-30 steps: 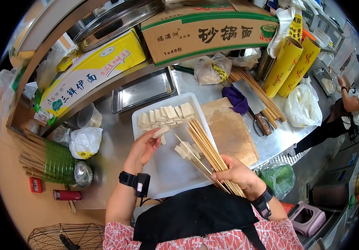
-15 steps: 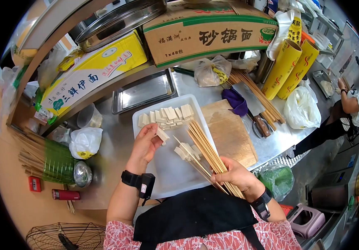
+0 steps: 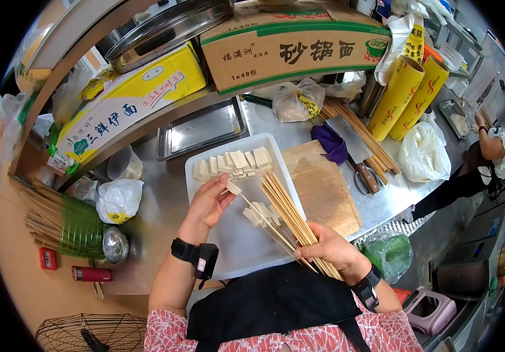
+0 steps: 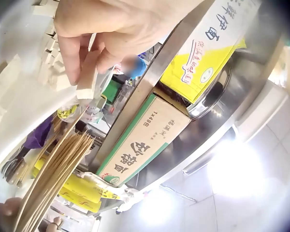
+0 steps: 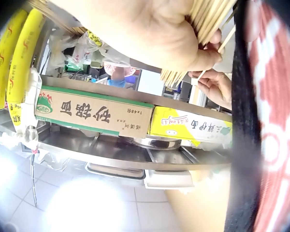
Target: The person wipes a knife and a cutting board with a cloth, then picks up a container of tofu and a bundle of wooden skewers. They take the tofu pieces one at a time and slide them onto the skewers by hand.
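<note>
My left hand [image 3: 206,202] pinches a pale tofu strip [image 3: 233,188] between thumb and fingers over the white tray [image 3: 226,249]. In my right hand [image 3: 330,251] is a bundle of bamboo skewers [image 3: 290,211], gripped near its lower end. One skewer [image 3: 254,206] sticks out apart from the bundle, its point right at the end of the held tofu strip [image 4: 87,79]. Tofu pieces [image 3: 237,162] stand in rows along the tray's far side. More tofu pieces [image 3: 250,217] lie behind the single skewer, partly hidden by it.
Right of the tray lie a wooden cutting board [image 3: 323,188], a cleaver [image 3: 352,141], scissors [image 3: 360,180] and more skewers. A metal tray [image 3: 202,129] sits behind. Cardboard boxes [image 3: 246,58] fill the shelf above. On the left are a white bag [image 3: 120,199] and a metal bowl [image 3: 115,244].
My left hand has turned the tofu strip and brought its end to the tip of the single skewer. My right hand with the bundle has barely moved.
</note>
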Available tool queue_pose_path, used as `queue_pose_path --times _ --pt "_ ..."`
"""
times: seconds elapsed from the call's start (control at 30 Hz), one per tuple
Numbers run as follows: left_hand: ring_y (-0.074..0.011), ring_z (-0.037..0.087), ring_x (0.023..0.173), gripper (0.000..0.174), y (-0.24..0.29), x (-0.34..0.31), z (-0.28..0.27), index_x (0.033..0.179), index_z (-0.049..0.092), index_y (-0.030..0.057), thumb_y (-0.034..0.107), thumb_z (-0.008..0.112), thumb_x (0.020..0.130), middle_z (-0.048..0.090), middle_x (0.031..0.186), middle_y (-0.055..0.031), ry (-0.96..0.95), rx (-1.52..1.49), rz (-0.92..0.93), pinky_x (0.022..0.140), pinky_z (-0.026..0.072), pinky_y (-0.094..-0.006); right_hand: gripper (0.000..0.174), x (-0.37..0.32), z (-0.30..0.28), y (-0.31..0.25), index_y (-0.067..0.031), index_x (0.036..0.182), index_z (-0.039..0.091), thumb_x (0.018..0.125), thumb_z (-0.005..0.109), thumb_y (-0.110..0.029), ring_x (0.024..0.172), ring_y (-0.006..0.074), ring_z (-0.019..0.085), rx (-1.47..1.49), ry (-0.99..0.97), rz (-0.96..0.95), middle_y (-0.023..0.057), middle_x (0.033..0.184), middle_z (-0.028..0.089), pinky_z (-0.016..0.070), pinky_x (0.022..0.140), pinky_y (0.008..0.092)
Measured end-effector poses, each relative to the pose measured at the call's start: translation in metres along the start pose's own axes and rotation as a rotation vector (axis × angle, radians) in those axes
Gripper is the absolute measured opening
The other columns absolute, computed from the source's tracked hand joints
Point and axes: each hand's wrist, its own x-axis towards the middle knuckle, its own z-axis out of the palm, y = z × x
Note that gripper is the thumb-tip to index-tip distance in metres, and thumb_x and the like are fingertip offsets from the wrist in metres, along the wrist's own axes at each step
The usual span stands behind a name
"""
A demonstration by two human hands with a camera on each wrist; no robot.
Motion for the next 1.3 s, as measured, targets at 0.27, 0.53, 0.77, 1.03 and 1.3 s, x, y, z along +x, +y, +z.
queue_pose_path --times 0.27,0.53,0.77,1.03,1.3 --pt "-0.0204 0.061 0.095 0.029 0.002 -0.01 0.017 0.113 0.052 0.0043 0.015 0.061 0.088 0.06 0.106 -0.0085 0.046 0.093 0.059 0.083 0.0523 -0.0318 0.032 0.0 0.002 -0.001 -0.0032 0.1 0.054 0.073 0.07 0.0 0.069 0.007 0.055 0.005 0.02 -0.002 -0.0003 0.081 0.056 0.0445 0.062 0.0188" --pt "-0.0198 0.061 0.092 0.027 0.002 -0.009 0.022 0.111 0.052 0.0039 0.013 0.062 0.087 0.06 0.103 -0.0087 0.076 0.114 0.126 0.08 0.0534 -0.0323 0.031 0.002 -0.002 0.002 -0.0034 0.099 0.054 0.073 0.07 0.0 0.07 0.0072 0.055 0.013 -0.014 -0.01 -0.0003 0.082 0.056 0.045 0.062 0.0194" --pt "-0.019 0.062 0.09 0.026 0.0 -0.009 0.023 0.109 0.052 0.0028 0.012 0.062 0.087 0.06 0.101 -0.0078 0.098 0.125 0.151 0.079 0.0539 -0.0322 0.03 0.003 -0.001 0.001 -0.004 0.098 0.054 0.074 0.07 0.0 0.068 0.0065 0.054 0.015 -0.007 -0.013 -0.0005 0.081 0.056 0.0439 0.06 0.0185" --pt "-0.0171 0.061 0.089 0.024 0.001 -0.016 0.031 0.109 0.053 0.0012 0.011 0.06 0.089 0.059 0.1 -0.0079 0.103 0.152 0.212 0.079 0.0544 -0.0313 0.03 0.005 -0.003 0.003 -0.004 0.099 0.054 0.074 0.07 0.001 0.067 0.0065 0.054 0.025 -0.021 -0.011 -0.0002 0.08 0.056 0.0436 0.059 0.0184" --pt "-0.0169 0.061 0.09 0.022 -0.005 -0.024 0.042 0.108 0.055 -0.0001 0.01 0.059 0.089 0.06 0.101 -0.0086 0.1 0.225 0.229 0.08 0.0544 -0.0313 0.031 0.004 -0.002 0.003 -0.004 0.101 0.054 0.075 0.07 0.0 0.067 0.0062 0.054 0.005 0.031 -0.004 -0.0007 0.082 0.056 0.0438 0.059 0.0183"
